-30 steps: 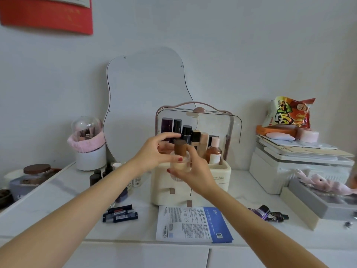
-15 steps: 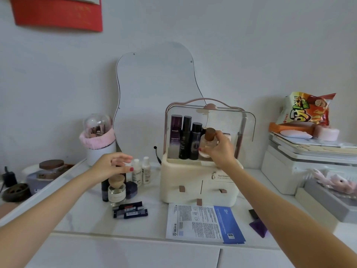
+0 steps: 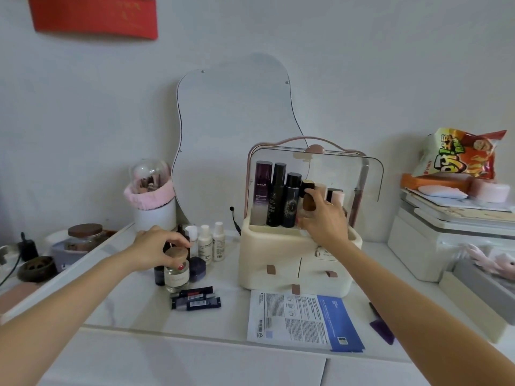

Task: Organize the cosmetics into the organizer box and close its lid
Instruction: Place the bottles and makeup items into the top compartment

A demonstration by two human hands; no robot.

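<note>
The organizer box (image 3: 281,254) is cream plastic with rounded corners and stands on the white table (image 3: 133,307); its clear curved lid (image 3: 345,174) is raised. In its top compartment stand three tall dark bottles (image 3: 276,196) in a row. Just right of them, the right hand (image 3: 324,218) holds a small clear bottle with a round brown cap (image 3: 308,201); the thumb and fingers are curled around the cap and the glass body is mostly hidden behind the hand. The left hand (image 3: 156,247) is over a round glass bottle with a light wooden cap (image 3: 176,267), left of the box; its fingers are bent around the cap, the thumb touching its front. Behind this bottle stand small white bottles (image 3: 206,242). In front lie flat dark sachets (image 3: 196,298) and a white and blue paper packet (image 3: 301,319).
</note>
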